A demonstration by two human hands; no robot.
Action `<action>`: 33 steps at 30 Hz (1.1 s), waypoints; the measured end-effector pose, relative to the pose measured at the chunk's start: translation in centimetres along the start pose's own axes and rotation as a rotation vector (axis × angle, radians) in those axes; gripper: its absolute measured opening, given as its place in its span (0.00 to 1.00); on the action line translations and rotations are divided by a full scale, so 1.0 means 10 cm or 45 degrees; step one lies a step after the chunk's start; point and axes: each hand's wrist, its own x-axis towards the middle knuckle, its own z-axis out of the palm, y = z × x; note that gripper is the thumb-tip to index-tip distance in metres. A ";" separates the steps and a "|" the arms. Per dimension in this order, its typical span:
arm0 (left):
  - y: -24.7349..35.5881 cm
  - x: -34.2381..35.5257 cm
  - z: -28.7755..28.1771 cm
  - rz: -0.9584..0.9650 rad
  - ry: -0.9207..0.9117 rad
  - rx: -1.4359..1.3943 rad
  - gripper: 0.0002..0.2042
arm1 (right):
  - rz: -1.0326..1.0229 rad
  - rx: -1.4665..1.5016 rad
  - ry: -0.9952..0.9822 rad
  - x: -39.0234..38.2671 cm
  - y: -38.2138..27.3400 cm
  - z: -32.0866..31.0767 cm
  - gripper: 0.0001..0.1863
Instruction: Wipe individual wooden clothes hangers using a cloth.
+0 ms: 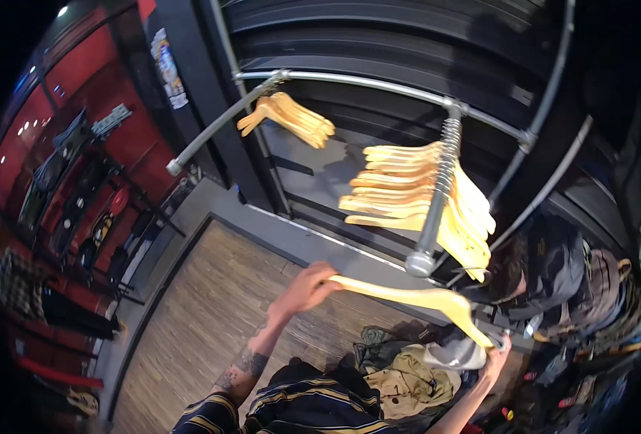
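A pale wooden clothes hanger point(400, 292) stretches between my two hands, below the metal rail. Its left end is gripped by my left hand point(310, 288), with the fingers closed round the tip. At the lower right end, my right hand point(497, 356) closes on the other tip. A light grey garment point(456, 354) lies beside the right hand; whether the fingers touch it I cannot tell. Below the hanger is a heap of clothes, with a tan button-front garment point(414, 383) on top and a dark green one point(378, 346) next to it.
Several wooden hangers point(400, 177) hang on the near metal rail point(435, 210), whose capped end juts toward me. More hangers point(291, 119) hang on the left rail point(219, 129). Dark clothes point(552, 267) crowd the right side. A display rack point(74, 202) stands left, past the wooden floor point(212, 304).
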 end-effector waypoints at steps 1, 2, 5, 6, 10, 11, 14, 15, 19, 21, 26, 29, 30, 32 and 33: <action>0.08 0.11 0.03 0.053 -0.096 -0.061 0.09 | 0.036 -0.023 0.018 0.00 0.04 -0.11 0.37; 0.06 0.21 0.08 0.048 -0.081 -0.060 0.09 | 0.033 0.085 0.073 -0.01 0.13 -0.17 0.37; 0.00 0.36 0.11 0.026 -0.130 -0.037 0.09 | 0.022 0.113 0.167 0.07 0.08 0.12 0.33; -0.09 0.34 0.08 -0.133 -0.088 -0.081 0.10 | 0.108 0.033 0.025 0.14 -0.05 0.20 0.33; -0.62 0.03 0.18 -0.295 -0.022 -0.120 0.10 | -0.042 -0.558 -0.124 0.34 -0.50 0.66 0.25; -0.71 -0.07 0.25 -0.381 -0.011 -0.158 0.10 | 0.051 -0.429 -0.267 0.39 -0.43 0.62 0.21; -0.78 -0.05 0.44 -0.366 0.102 -0.162 0.09 | 0.113 -0.338 -0.368 0.43 -0.43 0.73 0.14; -0.78 -0.01 0.46 -0.394 0.156 -0.128 0.10 | 0.074 -0.376 -0.329 0.43 -0.48 0.83 0.11; -0.94 0.28 0.44 -0.603 0.200 0.101 0.16 | -0.146 -0.588 -0.285 0.61 -0.56 1.09 0.11; -0.97 0.47 0.41 -0.670 0.163 0.062 0.19 | -0.092 -0.573 -0.258 0.77 -0.40 1.11 0.15; -1.16 0.77 0.29 -0.615 0.322 0.182 0.22 | -0.019 -0.999 -0.034 0.86 -0.51 1.47 0.28; -1.06 0.89 0.23 -0.659 0.309 0.216 0.25 | 0.065 -1.320 0.147 0.77 -0.66 1.61 0.38; -0.97 0.89 0.21 -0.692 0.287 0.233 0.26 | 0.097 -1.361 0.214 0.74 -0.66 1.63 0.39; -1.09 0.82 0.25 -0.725 0.295 0.271 0.26 | 0.091 -1.429 0.352 0.62 -0.68 1.65 0.41; -1.17 0.74 0.25 -0.723 0.287 0.261 0.26 | 0.093 -1.437 0.362 0.57 -0.65 1.63 0.41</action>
